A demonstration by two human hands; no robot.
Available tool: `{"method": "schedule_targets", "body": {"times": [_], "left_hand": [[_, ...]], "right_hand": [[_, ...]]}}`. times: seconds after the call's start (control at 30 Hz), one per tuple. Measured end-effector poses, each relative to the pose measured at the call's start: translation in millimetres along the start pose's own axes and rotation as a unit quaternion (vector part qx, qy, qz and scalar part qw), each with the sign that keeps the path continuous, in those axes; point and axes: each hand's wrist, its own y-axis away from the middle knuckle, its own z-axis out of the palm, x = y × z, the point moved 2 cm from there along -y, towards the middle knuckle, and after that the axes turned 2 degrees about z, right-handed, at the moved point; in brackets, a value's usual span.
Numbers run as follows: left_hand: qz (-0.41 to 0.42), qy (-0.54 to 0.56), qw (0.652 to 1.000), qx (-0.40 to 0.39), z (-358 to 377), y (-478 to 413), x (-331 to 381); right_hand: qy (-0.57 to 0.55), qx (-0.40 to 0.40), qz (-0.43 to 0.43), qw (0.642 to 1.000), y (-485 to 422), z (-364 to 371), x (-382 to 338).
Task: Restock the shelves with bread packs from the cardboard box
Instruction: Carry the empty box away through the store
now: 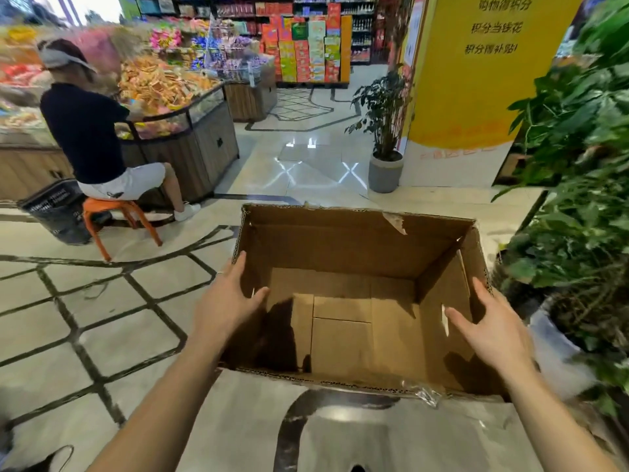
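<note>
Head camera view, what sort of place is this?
Most likely a supermarket: stocked shelves along the back, a bulk snack counter on the left, and a display of stacked colourful boxes.

Box (340, 247): plain brown cardboard.
Floor (102, 335): glossy cream marble with a lattice of dark grey inlaid lines.
Stool (112, 207): orange.
Seated person: shirt (85, 131) navy-black; shorts (136, 180) white; cap (61, 59) grey.
Basket (54, 212): black.
Pillar (476, 80): yellow with dark characters and a white base.
Pot (384, 175): grey.
Plants (578, 131): green.
Counter (197, 155): brown wood-grain slats.
Cartons (306, 49): red, orange and green, stacked in blocks.
</note>
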Motion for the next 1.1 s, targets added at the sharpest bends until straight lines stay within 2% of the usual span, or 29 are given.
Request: {"method": "schedule_targets", "body": {"times": [0.2, 0.5, 0.77, 1.1], "left_hand": [[-0.011, 0.011, 1.0, 0.014, 21.1, -110.5, 50.9], [-0.01, -0.006, 0.999, 0.038, 51.8, -264.8, 101.7], [-0.007, -0.001, 1.0, 0.029, 97.3, -458.5, 122.7], [0.022, 0.024, 0.999, 0.033, 116.5, -691.9, 170.1]], "right_hand": [[-0.005, -0.012, -0.032, 0.999, -144.8, -6.1, -30.4], [-0.001, -0.014, -0.043, 0.999, -312.7, 12.1, -76.4], [0.002, -0.007, -0.023, 1.0, -477.8, 60.7, -147.1], [0.016, 0.014, 0.003, 1.0, -680.4, 90.4, -238.2]]}}
